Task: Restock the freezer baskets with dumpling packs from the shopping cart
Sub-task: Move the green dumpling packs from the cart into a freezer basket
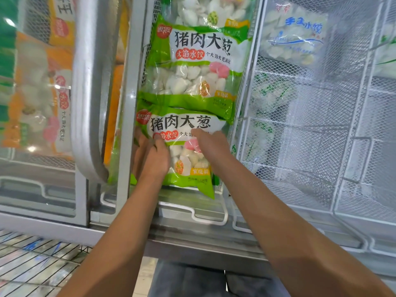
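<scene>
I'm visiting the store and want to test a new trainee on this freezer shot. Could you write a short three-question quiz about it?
1. True or false: both hands touch the nearest green pack.
2. Which colour is the print on the clear pack in the right basket? A) red B) blue C) black
3. Fill in: the left hand grips the green pack's ____ edge.

Key:
1. True: the right hand lies on its front, the left hand holds its side.
2. B
3. left
</scene>
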